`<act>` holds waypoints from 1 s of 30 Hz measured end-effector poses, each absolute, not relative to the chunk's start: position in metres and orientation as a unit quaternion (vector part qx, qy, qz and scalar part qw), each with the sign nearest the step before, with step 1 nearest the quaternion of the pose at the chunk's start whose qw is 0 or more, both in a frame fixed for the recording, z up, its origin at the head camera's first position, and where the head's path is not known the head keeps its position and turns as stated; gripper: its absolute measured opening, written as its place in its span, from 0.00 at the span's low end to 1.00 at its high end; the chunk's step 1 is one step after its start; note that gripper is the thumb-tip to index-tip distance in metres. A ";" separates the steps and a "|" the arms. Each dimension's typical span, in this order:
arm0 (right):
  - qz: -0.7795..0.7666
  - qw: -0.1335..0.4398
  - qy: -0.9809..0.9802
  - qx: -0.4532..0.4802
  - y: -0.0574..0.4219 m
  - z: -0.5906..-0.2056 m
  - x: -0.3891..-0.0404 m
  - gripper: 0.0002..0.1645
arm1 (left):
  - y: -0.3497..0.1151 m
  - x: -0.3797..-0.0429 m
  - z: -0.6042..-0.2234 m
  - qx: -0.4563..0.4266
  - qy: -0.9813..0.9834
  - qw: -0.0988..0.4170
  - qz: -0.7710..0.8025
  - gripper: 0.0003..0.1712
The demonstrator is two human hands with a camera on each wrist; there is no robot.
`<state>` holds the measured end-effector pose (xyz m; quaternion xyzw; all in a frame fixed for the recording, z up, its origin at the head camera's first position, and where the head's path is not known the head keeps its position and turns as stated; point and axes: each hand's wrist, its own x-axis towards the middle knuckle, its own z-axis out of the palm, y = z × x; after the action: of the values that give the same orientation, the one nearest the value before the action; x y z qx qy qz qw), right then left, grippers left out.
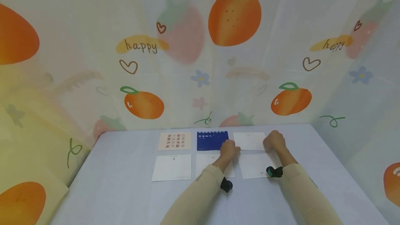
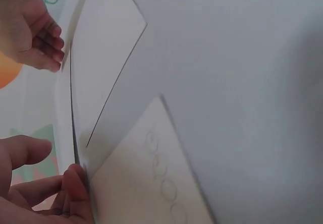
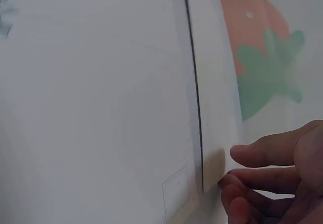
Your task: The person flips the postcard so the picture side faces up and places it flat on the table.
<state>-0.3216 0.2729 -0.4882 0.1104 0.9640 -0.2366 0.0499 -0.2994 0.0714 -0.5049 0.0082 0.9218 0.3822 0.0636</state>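
A plain white card (image 1: 249,141) lies at the right end of the back row, between my two hands. My left hand (image 1: 229,149) is at its left edge, partly over the blue card (image 1: 209,141) beside it. At the card's right edge is my right hand (image 1: 275,141). In the right wrist view, bent fingertips (image 3: 232,181) touch the near corner of the card (image 3: 214,93), while the thumb is held apart. The left wrist view shows the left hand (image 2: 38,188) with bent fingers at the card's edge and its thumb lifted away.
In front of it lies another white card (image 1: 254,166). A white card (image 1: 201,160) left of that is partly hidden by my left arm. Farther left are a white postcard (image 1: 172,173) and a cream card with printed characters (image 1: 170,141). A fruit-patterned curtain (image 1: 200,79) stands behind the table.
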 end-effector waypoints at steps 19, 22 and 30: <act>-0.305 0.052 0.939 0.149 0.288 -0.500 -0.327 0.09 | 0.063 -0.306 -0.499 -0.025 0.902 0.094 0.420 0.12; -0.333 0.066 0.927 0.161 0.290 -0.500 -0.328 0.11 | 0.059 -0.307 -0.497 -0.041 0.895 0.079 0.437 0.10; -0.433 0.085 0.876 0.193 0.295 -0.496 -0.328 0.13 | 0.056 -0.311 -0.493 -0.083 0.865 0.066 0.490 0.08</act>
<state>-0.3280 0.2949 -0.4958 0.1925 0.8765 -0.4329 0.0853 -0.3113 0.0558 -0.4932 -0.0829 0.8653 0.4899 0.0662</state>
